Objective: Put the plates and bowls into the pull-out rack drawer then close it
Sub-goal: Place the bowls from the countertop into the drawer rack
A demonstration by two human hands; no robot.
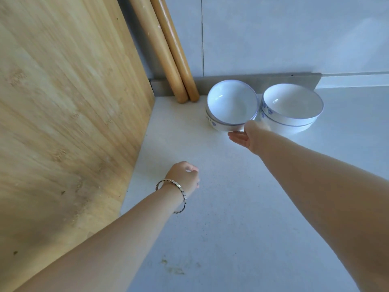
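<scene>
Two stacks of white bowls with blue rims stand at the back of the pale counter [221,207], against the wall. In the left stack [230,104] the top bowl sits tilted in the one below. The right stack [291,106] sits level. My right hand [249,134] reaches to the front edge of the left stack, at the gap between the two stacks. Its thumb sticks out straight to the left, and its fingers are hidden behind the hand. My left hand [186,175], with a bracelet on the wrist, hovers loosely curled over the counter and holds nothing.
A large wooden cutting board [63,123] leans upright along the left side. Two wooden rolling pins [168,49] lean in the corner beside it. A grey metal strip [273,77] runs along the base of the tiled wall behind the bowls.
</scene>
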